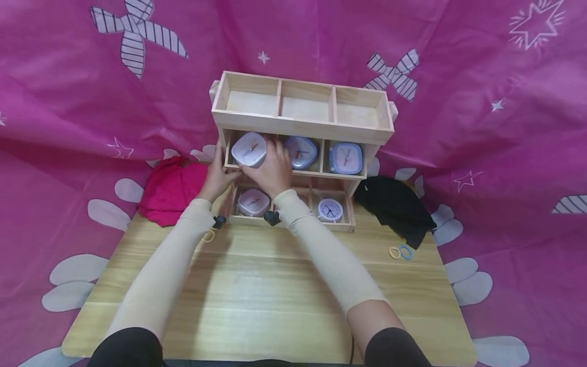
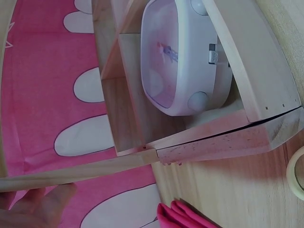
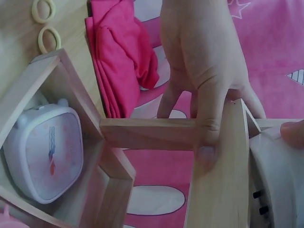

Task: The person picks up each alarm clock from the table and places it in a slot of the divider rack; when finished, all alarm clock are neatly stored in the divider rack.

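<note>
On a wooden three-tier rack (image 1: 302,126), my right hand (image 1: 273,171) holds a white alarm clock (image 1: 247,147) in the left compartment of the middle tier. Its thumb lies at the clock's near edge, its fingers at the right side. At the rack's left end, my left hand (image 1: 215,179) grips the middle tier; in the right wrist view its thumb lies over the front board. A blue alarm clock (image 1: 302,153) and a light-blue one (image 1: 346,158) occupy the other middle compartments. Below are a pale square clock (image 1: 253,203) and a round lilac clock (image 1: 330,210); my right arm mostly hides the centre compartment.
Red cloth (image 1: 171,191) lies left of the rack, black cloth (image 1: 394,206) to its right. A yellow ring (image 1: 394,253) and a blue ring (image 1: 405,252) sit on the wooden table (image 1: 275,295); another yellow ring (image 1: 208,236) is near my left wrist. A pink curtain (image 1: 321,35) hangs behind.
</note>
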A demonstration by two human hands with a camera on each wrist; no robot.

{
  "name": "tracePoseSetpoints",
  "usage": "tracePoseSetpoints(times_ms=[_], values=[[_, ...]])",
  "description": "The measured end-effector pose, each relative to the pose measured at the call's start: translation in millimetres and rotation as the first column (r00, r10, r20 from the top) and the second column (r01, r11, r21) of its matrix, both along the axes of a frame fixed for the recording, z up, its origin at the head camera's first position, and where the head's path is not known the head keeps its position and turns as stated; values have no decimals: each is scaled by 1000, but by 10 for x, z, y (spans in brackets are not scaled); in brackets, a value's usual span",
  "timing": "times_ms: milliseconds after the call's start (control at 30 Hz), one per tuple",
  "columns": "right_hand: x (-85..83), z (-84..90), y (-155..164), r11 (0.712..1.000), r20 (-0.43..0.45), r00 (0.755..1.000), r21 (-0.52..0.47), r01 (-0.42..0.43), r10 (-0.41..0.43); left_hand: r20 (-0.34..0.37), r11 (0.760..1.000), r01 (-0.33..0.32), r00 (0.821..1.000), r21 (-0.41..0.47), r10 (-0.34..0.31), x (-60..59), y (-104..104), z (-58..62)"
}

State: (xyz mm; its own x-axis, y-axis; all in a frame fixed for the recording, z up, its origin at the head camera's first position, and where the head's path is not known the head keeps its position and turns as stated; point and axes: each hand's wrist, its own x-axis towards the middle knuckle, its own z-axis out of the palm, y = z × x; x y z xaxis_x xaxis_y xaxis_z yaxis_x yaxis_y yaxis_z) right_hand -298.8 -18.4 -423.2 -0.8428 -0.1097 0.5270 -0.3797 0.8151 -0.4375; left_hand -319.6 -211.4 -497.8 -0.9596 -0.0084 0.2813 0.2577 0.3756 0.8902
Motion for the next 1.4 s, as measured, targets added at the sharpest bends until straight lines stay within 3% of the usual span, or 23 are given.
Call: tracePoseSetpoints(times_ms=[167,433,900,1167,1400], values=[[-86,23,-70,997,-19,999,58,46,-45,-9,1000,4,1000,-16,-4,-4,10,10],[-242,19,-117,987,-46,998,151,46,-40,-15,1000,17,1000,4,-16,16,24,29],[-240,88,-132,981,99,991,180,68,-87,-4,1000,22,1000,18,-22,0,55,27],[-223,26,-20,989,60,998,144,-20,12,10,1000,24,1000,-18,-24,12,48,56],[74,-71,238,986,-16,989,76,-146,148,13,995,-19,1000,-97,20,136,-19,91]])
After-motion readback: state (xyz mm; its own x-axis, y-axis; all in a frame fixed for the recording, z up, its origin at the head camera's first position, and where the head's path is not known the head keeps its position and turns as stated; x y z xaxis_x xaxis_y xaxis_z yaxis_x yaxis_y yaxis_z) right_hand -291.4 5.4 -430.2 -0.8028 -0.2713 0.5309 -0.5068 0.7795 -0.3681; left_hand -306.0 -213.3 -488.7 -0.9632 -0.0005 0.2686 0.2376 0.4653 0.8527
